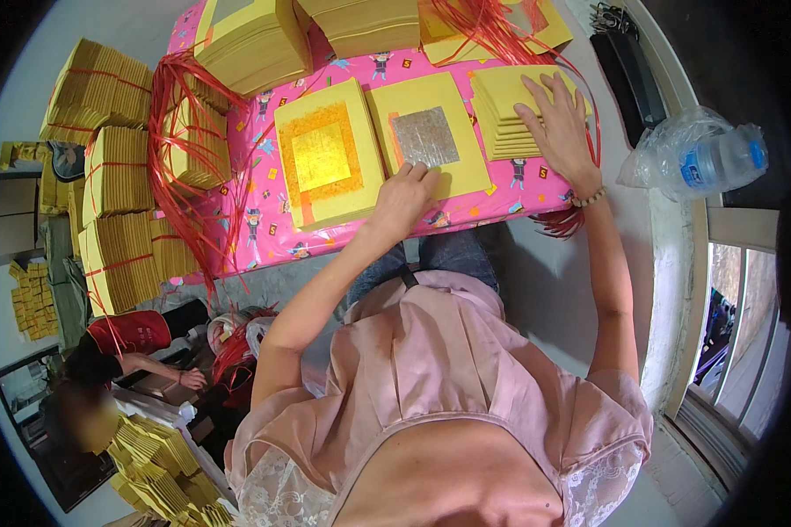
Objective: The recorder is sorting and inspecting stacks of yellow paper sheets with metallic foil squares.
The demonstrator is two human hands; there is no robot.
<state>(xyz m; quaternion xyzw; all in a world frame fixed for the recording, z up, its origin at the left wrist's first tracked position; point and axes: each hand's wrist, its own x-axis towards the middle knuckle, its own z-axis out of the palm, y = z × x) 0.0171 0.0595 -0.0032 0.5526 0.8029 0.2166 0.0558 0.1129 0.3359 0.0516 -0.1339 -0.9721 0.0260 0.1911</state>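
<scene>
My left hand [407, 195] is over the near left part of the middle stack of yellow paper [468, 171], which has a silver square on top. Its fingers are bent and close together; whether they pinch a sheet is hidden. To its left lies another yellow paper stack [287, 132], with a shiny gold square in an orange patch. My right hand [555, 127] rests with spread fingers on a pile of folded yellow paper [498, 110] at the right. A beaded bracelet [589, 198] circles my right wrist.
A pink patterned cloth [325, 250] covers the table. Tall yellow paper stacks [253, 53] stand behind. Bundles tied with red strands [119, 171] rise at the left. A clear plastic bottle [721, 162] is by the right ledge. Another person [141, 332] works at lower left.
</scene>
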